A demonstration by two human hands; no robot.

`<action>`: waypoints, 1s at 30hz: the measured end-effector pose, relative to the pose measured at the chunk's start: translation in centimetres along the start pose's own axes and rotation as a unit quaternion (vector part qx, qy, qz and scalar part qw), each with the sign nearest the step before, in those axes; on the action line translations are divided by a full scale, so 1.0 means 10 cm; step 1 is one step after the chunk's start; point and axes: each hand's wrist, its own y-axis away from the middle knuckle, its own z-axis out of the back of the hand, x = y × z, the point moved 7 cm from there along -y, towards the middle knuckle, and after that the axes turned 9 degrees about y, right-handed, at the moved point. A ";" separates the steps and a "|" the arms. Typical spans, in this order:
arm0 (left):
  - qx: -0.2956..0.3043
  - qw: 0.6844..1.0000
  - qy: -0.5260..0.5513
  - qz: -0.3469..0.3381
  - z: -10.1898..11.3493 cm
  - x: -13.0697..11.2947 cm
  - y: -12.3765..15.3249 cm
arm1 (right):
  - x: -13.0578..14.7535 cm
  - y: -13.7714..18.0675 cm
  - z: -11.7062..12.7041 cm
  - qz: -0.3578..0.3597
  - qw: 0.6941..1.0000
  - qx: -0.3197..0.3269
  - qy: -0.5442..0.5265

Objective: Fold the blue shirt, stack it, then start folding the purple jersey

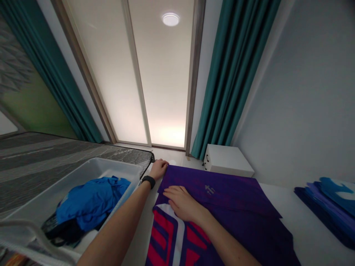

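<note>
A purple garment with red and white stripes lies spread on a white table. My left hand, a black watch on its wrist, grips the garment's far left corner with closed fingers. My right hand lies flat on the cloth, fingers stretched out, near a fold line at the left side.
A white plastic bin at the left holds crumpled blue clothing. A stack of folded blue garments sits at the table's right. A white cabinet stands behind the table. A bed lies at the left, teal curtains beyond.
</note>
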 end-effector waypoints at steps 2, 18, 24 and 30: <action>-0.006 1.000 -0.005 0.002 0.01 -0.02 0.01 | -0.10 0.00 0.08 -0.017 1.000 -0.012 0.007; -0.010 0.999 -0.035 0.015 -0.04 0.00 -0.01 | -0.71 0.16 -0.15 -0.171 0.977 0.115 0.059; -0.022 0.999 -0.024 0.011 -0.02 -0.01 0.01 | -0.80 0.16 -0.06 -0.167 0.979 0.112 0.039; -0.028 1.000 -0.004 -0.005 0.04 -0.07 0.08 | -1.00 0.24 -0.01 -0.227 0.961 0.147 0.060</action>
